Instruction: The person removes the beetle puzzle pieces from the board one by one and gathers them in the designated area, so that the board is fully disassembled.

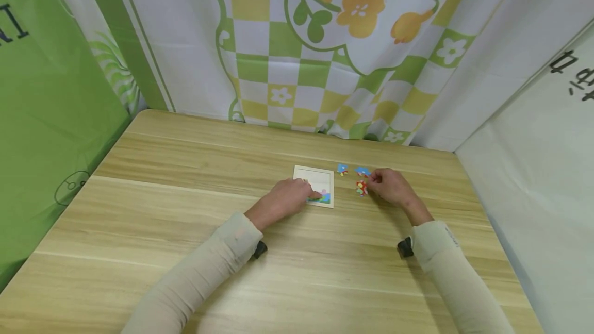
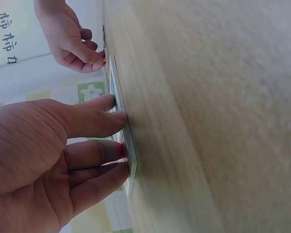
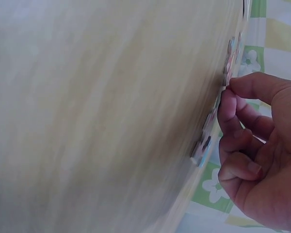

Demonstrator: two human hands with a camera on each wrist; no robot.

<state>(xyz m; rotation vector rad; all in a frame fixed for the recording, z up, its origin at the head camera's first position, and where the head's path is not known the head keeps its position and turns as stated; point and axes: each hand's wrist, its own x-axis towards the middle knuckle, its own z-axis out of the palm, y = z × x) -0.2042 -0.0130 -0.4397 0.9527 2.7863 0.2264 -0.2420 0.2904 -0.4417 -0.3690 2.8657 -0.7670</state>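
L hand [image 1: 289, 196] comes first: fingers loosely extended, tips on the wooden frame [image 1: 331, 189] (coloured bits [image 1: 326, 198] show in its near right part). R hand [image 1: 392, 187] pinches the red pc [image 1: 361, 187] btwn thumb + index, right of the frame. Blue-yellow pc [image 1: 342, 168] & blue-red pc [image 1: 362, 171] lie just beyond on the table [image 1: 315, 272]; far side, checked curtain [image 1: 297, 73].

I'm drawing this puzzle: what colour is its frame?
The frame is pale cream; the head view shows it best.
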